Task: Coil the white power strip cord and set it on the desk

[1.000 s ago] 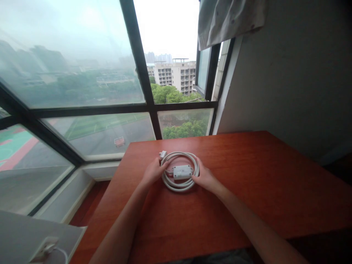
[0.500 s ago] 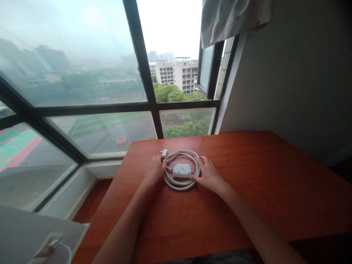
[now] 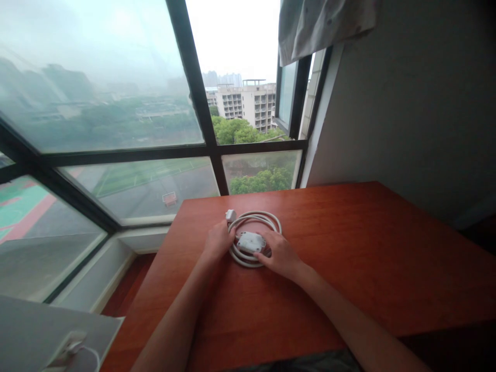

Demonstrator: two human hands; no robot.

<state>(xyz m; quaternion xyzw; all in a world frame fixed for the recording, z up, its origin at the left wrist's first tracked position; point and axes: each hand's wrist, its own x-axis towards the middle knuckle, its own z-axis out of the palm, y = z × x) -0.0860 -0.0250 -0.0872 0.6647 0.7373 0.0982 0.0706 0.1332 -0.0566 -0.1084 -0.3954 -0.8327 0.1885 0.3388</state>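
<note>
A pale grey cable (image 3: 274, 217) lies coiled on the reddish-brown wooden table. Its white plug (image 3: 231, 215) sticks up at the coil's upper left. Inside the loop is a white rectangular box (image 3: 250, 242), joined to the cable and slightly tilted. My right hand (image 3: 279, 254) grips the box's right end, thumb at the near edge and fingers at the far one. My left hand (image 3: 219, 241) is closed on the left side of the coil, just below the plug; some of its fingers are hidden behind the hand.
The table (image 3: 341, 248) borders a large window with dark frames (image 3: 163, 153). A grey curtain (image 3: 325, 28) hangs at the upper right beside the wall. At the lower left, a wall socket (image 3: 72, 349) has a white plug and cord in it.
My right hand has moved left from the coil's right side onto the white box, which is now tilted and turned a little. My left hand stays at the coil's left side.
</note>
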